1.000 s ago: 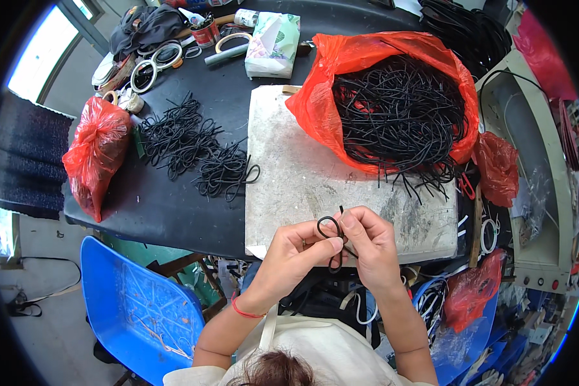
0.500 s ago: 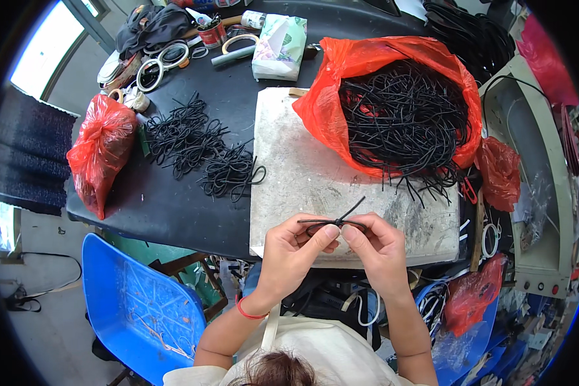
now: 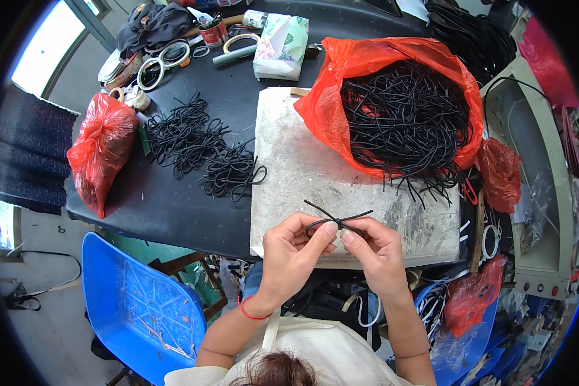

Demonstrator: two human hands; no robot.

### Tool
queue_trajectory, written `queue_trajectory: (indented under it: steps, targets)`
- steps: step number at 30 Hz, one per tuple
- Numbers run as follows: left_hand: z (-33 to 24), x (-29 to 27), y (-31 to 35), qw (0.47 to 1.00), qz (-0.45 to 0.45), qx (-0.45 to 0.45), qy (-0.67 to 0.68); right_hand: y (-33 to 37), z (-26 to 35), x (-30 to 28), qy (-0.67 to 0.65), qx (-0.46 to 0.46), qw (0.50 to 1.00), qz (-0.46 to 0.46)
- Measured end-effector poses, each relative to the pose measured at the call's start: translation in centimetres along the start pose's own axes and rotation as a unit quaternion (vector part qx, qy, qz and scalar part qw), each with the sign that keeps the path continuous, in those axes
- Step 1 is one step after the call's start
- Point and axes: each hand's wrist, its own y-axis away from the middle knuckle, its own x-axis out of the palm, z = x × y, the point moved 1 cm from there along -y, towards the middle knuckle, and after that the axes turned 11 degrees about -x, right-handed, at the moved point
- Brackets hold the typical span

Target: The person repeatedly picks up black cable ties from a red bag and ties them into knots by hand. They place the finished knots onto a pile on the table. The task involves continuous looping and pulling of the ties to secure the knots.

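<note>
You hold one black cord (image 3: 338, 221) in front of you, over the near part of the pale board (image 3: 302, 148). The cord has a knot at its middle, and two free ends spread upward from it, one to each side. A loop shows left of the knot; how the cord runs on the right, behind the fingers, cannot be told.

Your left hand (image 3: 294, 248) pinches the cord between thumb and curled fingers, just left of the knot. Your right hand (image 3: 382, 254) pinches it on the right, thumb below the knot, fingers bent behind. The thumb tips are close together. A red band (image 3: 252, 311) circles your left wrist.

Beyond the hands, an open red bag (image 3: 321, 96) full of black cords (image 3: 408, 116) sits over the board's far right part, some ends hanging over its rim. On the black table (image 3: 180, 222), left of the board, lies a heap (image 3: 190, 138) of looped black cords. A closed red sack (image 3: 101, 154) stands left of that heap.
</note>
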Motion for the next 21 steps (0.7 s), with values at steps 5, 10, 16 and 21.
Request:
queue_trajectory:
  steps: [5, 10, 16, 21]
  targets:
    - [0.1, 0.1, 0.0, 1.000, 0.006, 0.014, 0.002, -0.5, 0.3, -0.1, -0.024, -0.020, 0.999, -0.017]
    - [-0.2, 0.5, 0.1, 0.997, 0.070, -0.020, 0.008, -1.2, -0.3, 0.2, 0.036, -0.072, 0.995, -0.065]
    - [1.1, -0.3, -0.6, 0.990, 0.104, 0.039, -0.085, -0.7, -1.3, -0.2, 0.150, -0.104, 0.978, -0.100]
    - [-0.3, -2.2, -0.4, 0.981, 0.103, 0.016, -0.161, -1.3, -1.3, -0.6, 0.204, -0.169, 0.964, -0.034]
